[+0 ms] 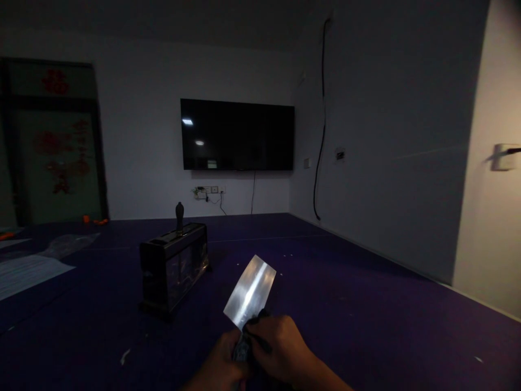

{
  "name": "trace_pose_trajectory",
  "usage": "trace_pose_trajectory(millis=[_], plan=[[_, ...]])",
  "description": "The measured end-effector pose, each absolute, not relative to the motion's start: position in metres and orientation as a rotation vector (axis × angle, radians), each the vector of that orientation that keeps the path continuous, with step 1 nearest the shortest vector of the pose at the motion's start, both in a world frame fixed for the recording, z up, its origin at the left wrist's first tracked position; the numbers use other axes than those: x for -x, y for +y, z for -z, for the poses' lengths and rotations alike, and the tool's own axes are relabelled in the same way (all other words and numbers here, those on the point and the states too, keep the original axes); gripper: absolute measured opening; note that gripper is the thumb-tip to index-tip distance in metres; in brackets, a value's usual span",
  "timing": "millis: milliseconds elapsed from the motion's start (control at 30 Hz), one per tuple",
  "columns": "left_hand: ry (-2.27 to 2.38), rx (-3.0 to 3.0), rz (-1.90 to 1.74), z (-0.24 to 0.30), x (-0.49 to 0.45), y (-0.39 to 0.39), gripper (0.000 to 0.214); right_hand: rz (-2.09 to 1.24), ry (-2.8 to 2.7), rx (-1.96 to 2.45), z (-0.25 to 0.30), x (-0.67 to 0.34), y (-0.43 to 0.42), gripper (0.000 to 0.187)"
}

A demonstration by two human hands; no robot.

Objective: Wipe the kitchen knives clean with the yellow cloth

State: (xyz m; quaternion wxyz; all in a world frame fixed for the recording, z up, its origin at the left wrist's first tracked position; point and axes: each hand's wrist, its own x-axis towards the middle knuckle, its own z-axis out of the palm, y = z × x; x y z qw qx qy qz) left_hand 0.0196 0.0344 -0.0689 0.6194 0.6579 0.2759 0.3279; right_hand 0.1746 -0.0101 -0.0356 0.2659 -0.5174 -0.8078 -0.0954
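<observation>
Low at the bottom edge of the view, both hands grip one cleaver [250,292]. The right hand [277,347] is curled tight over the top of the dark handle, just under the blade. The left hand [222,366] is closed round the handle's lower end, touching the right, so little of the handle shows between them. The blade is broad, rectangular, flat bright metal with a pale streak of reflected light down its middle. It tilts up and away from the hands, above the floor.

Beyond it to the left stands a knife block [173,271], a dark, box-shaped holder with a glossy side panel, resting on the floor. One dark, rounded handle [179,217] sticks upright out of its slotted top. What else is inside cannot be made out through the reflections.

The floor [345,304] is a matt, deep purple carpet flecked with small pale scraps. Crinkled clear plastic sheeting [28,271] lies at far left. On the pale back wall hangs a flat black television [237,134], and a thin dark cable [321,119] runs down the side wall.
</observation>
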Motion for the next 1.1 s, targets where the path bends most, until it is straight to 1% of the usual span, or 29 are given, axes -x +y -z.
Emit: trace_pose_trajectory(millis=[167,333,467,600,833,1100], plan=[[0.608,-1.498,-0.753,0.071,-0.020,0.034,0.023,0.263,-2.201,1.388,0.035,-0.173,-0.010,0.016],[0.709,-1.456,-0.696,0.070,-0.020,0.032,0.032,0.270,-2.104,1.402,0.028,-0.178,-0.010,0.021],[0.826,-1.482,-0.582,0.063,-0.018,0.031,0.035,0.279,-1.961,1.463,0.024,-0.185,-0.007,0.025],[0.841,-1.495,-0.560,0.062,-0.016,0.030,0.039,0.330,-1.860,1.524,0.026,-0.196,-0.001,0.028],[0.779,-1.517,-0.569,0.065,-0.014,0.030,0.037,0.424,-1.761,1.634,0.032,-0.216,0.013,0.029],[0.767,-1.573,-0.515,0.053,-0.013,0.026,0.036,0.550,-1.617,1.712,0.029,-0.243,0.020,0.030]])
